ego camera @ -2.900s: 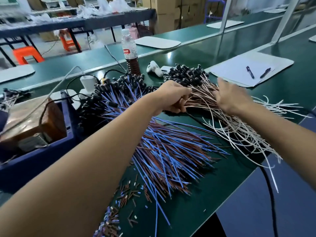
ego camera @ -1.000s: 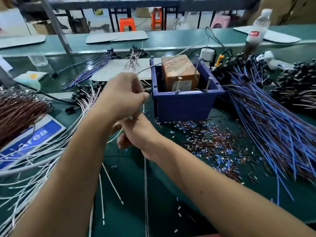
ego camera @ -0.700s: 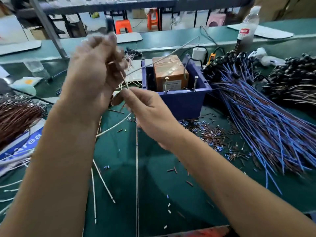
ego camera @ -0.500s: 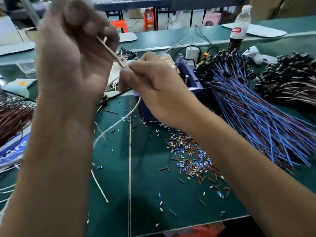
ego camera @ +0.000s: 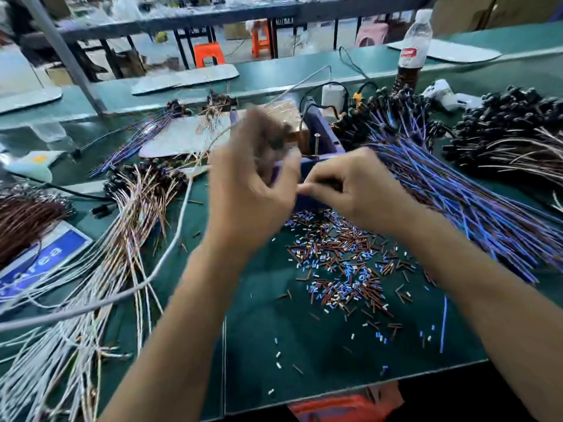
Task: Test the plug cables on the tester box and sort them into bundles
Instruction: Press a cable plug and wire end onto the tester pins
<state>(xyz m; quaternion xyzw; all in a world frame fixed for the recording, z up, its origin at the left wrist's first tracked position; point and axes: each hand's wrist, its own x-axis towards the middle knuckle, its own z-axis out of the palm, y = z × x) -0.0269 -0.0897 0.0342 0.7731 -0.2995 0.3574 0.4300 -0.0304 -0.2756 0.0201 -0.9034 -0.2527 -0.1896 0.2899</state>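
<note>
Both hands have come down from high up and now sit in front of the blue box [ego camera: 316, 129]; the left hand [ego camera: 246, 190] is blurry with curled fingers, and I cannot tell what it holds; the right hand [ego camera: 353, 190] pinches something small and dark. A brown tester block [ego camera: 283, 112] sits inside the box; blue cables [ego camera: 457, 190] lie right of it, white cables [ego camera: 131, 226] left. Cut bits [ego camera: 341, 263] cover the green mat [ego camera: 304, 360] before its near edge.

Bright even light, left hand [ego camera: 243, 184] motion-blurred, wide-angle bending at edges
</note>
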